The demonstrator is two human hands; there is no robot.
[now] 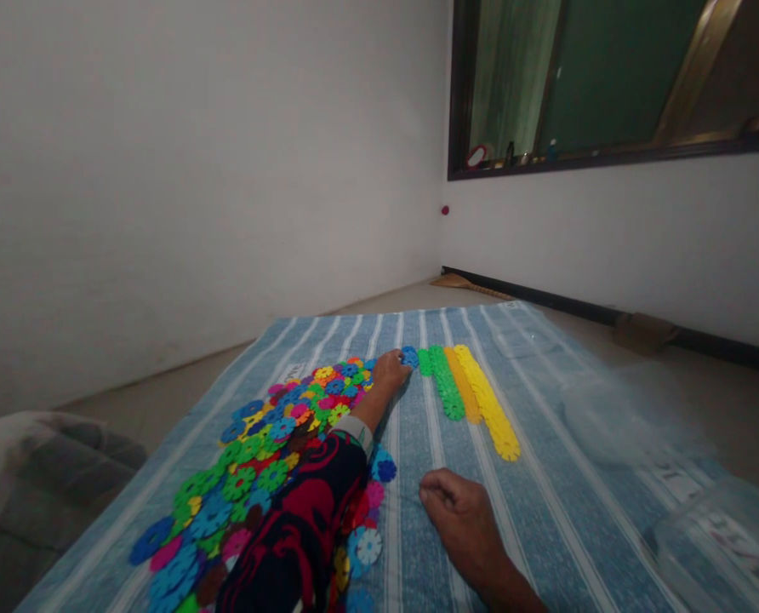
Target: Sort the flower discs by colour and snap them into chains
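Note:
Many flower-shaped plastic discs in mixed colours form a pile [252, 477] on the left of a blue striped cloth [545, 511]. My left hand [390, 371] reaches over the pile to its far end, its fingers at a blue disc [409, 357]; whether they grip it is unclear. Right of it lie overlapping rows of discs: a short and a long green row [447, 387], an orange row [464, 387] and a yellow row [491, 409]. Near the front, my right hand [459, 515] rests above the cloth with curled fingers, holding nothing I can make out.
Clear plastic containers [724, 536] stand along the right side of the cloth. A brown cardboard piece [644, 333] lies on the floor by the wall. Grey fabric [41, 494] is at the left edge. A window [609, 77] is at the upper right.

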